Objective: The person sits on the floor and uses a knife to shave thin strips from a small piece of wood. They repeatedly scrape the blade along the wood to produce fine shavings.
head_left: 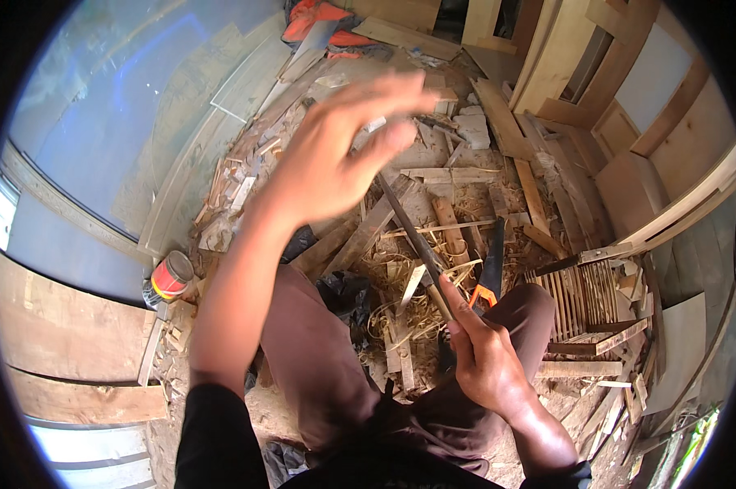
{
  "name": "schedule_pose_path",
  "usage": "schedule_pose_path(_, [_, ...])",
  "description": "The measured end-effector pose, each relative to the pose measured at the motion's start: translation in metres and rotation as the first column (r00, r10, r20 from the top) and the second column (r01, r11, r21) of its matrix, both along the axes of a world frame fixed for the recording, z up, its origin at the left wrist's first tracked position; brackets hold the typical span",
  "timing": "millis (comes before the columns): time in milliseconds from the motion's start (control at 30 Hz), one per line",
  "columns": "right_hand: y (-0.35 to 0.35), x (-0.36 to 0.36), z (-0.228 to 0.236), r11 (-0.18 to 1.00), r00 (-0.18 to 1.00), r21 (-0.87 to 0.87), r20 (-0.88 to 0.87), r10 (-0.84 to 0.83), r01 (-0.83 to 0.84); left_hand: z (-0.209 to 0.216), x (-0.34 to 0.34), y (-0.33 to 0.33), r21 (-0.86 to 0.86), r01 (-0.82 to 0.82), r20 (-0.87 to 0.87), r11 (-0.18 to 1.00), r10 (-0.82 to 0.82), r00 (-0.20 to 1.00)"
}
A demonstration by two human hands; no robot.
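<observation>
My left hand (327, 151) is raised in front of me, fingers stretched out and thumb apart, slightly blurred and holding nothing. My right hand (486, 359) is closed around the near end of a long, narrow, dark blade-like tool (417, 236), its index finger laid along it. The tool slants away to the upper left, its far tip just below my left hand. My grip hides its near end. Beyond my right knee lies a handsaw with an orange handle (485, 295) and a dark blade. Curled wood shavings (417, 314) lie between my knees.
Wood offcuts (368, 224) cover the floor ahead. On the left stand a red paint can (172, 275) and a grey-blue panel (115, 106). A slatted wooden piece (584, 301) lies at right, near wooden frames (580, 65). Orange and dark cloth (319, 24) lies at the back.
</observation>
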State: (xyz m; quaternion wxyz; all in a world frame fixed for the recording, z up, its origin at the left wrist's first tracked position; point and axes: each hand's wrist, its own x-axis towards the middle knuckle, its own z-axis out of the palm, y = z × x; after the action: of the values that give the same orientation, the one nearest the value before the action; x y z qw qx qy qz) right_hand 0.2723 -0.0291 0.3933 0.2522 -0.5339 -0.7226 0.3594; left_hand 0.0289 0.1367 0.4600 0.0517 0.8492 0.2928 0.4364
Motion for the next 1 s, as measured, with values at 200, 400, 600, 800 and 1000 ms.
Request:
schedule_pose_path(200, [-0.004,-0.003,-0.013,0.988,1.0,0.153,0.018,0.008,-0.011,0.038,0.041,0.03,0.129,-0.111,-0.334,0.985,0.149,0.931])
schedule_pose_path(400, [-0.004,0.001,0.016,1.0,0.998,-0.026,0.067,0.018,-0.017,-0.092,0.065,0.046,-0.2,-0.118,-0.613,0.973,-0.029,0.79])
schedule_pose_path(600, [-0.008,0.006,-0.009,0.99,1.0,0.141,0.019,-0.018,0.015,-0.03,0.082,0.057,0.077,-0.046,-0.495,0.996,0.078,0.866])
schedule_pose_path(800, [-0.012,-0.001,-0.003,1.0,1.0,-0.011,0.009,0.005,-0.005,0.037,0.069,0.04,0.206,-0.063,-0.356,0.976,0.135,0.925])
schedule_pose_path(1000, [-0.018,-0.012,-0.009,1.0,1.0,0.02,-0.012,0.009,-0.009,-0.073,0.063,0.038,-0.241,-0.076,-0.618,0.967,-0.093,0.781])
